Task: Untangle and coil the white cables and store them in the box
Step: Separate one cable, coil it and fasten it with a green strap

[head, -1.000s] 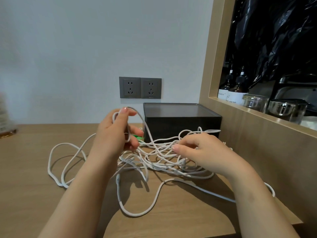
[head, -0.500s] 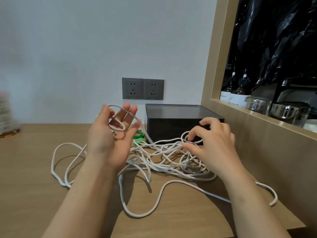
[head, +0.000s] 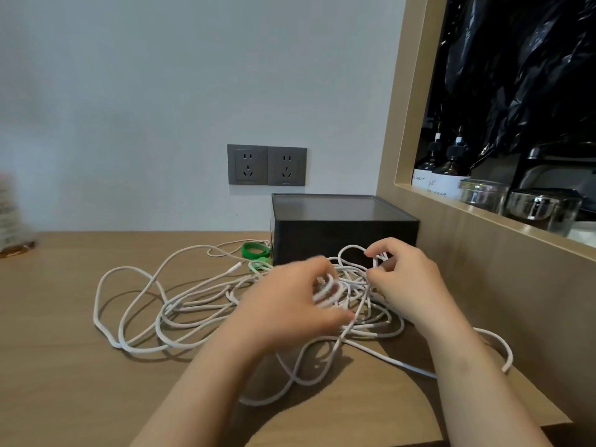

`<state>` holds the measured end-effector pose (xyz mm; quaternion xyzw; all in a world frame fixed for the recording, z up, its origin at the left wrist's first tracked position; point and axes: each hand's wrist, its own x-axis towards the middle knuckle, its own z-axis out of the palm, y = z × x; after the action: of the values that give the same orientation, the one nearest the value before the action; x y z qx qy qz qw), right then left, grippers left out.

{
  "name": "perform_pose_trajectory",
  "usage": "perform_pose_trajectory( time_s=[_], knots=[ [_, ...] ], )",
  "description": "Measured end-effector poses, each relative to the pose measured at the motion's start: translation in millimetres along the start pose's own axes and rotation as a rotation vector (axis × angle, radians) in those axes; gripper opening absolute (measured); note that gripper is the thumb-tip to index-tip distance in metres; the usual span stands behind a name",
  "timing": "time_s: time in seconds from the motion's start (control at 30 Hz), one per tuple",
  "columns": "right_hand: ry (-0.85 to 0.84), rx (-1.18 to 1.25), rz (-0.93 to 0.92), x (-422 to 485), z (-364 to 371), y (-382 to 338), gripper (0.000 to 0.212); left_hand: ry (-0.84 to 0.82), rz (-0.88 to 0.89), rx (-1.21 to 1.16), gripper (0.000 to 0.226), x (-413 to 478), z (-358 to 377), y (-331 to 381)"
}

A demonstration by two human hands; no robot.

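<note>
Right now my left hand (head: 290,304) sits low over the middle of the white cables (head: 193,304), its fingers (head: 317,269) curled in with a few loops bunched around them; motion blur there keeps me from saying exactly how many strands I have. My right hand (head: 409,282) is just beside it, fingers bent, the fingertips (head: 375,251) pinching a raised loop at the far side of the heap. The cables lie in one loose tangle on the wooden table (head: 64,350), with wide loops spreading to my left and one strand trailing past my right wrist. The dark box (head: 345,233) stands directly behind the tangle, against the wall, and none of the cable is in it. A green band (head: 255,250) lies on the table touching the box's left side.
</note>
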<state>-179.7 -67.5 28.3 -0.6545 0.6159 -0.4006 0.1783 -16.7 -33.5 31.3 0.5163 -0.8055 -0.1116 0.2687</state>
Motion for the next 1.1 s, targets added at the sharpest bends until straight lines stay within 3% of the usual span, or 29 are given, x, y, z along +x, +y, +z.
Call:
perform_pose_trajectory(
  time_s=[0.13, 0.27, 0.37, 0.53, 0.6, 0.73, 0.83, 0.93, 1.0, 1.1],
  knots=[
    [0.085, 0.239, -0.004, -1.5, -2.9, -8.1, 0.021, -0.181, -0.004, 0.426, 0.058, 3.6, 14.1, 3.4],
    [0.121, 0.409, -0.084, -3.3, -9.5, -15.0, 0.025, -0.127, -0.026, 0.430, 0.035, 5.2, 17.7, 1.9],
    [0.196, 0.535, -0.161, -6.4, -15.4, -19.6, 0.027, -0.017, -0.039, 0.124, 0.008, 7.0, 15.3, -3.5],
    [0.250, 0.894, -0.270, -10.1, -30.6, -30.0, 0.030, 0.305, -0.074, -0.660, 0.011, 6.2, -5.4, -4.2],
    [0.254, 0.719, -0.297, -11.9, -31.0, -30.6, 0.030, 0.380, -0.109, -0.845, 0.014, 5.6, -11.8, -3.4],
    [0.385, -0.025, -0.273, -8.1, -23.1, -19.1, 0.027, 0.390, -0.090, -0.959, 0.017, 1.8, -19.6, -2.8],
    [0.515, -0.234, -0.230, -6.2, -10.3, -12.2, 0.007, 0.340, -0.098, -1.030, 0.020, 1.0, -18.7, 1.5],
    [0.513, -0.141, -0.049, -2.6, -10.7, 0.2, 0.034, 0.332, -0.128, -1.156, 0.017, 0.5, -25.5, 0.6],
    [0.456, 0.024, 0.065, -0.2, -17.0, 6.8, 0.041, 0.357, -0.160, -1.209, 0.017, 0.1, -31.7, -5.0],
    [0.417, 0.179, 0.093, 3.0, -17.1, 9.9, 0.042, 0.352, -0.231, -1.297, 0.019, 2.0, -29.6, -13.0]
  ],
)
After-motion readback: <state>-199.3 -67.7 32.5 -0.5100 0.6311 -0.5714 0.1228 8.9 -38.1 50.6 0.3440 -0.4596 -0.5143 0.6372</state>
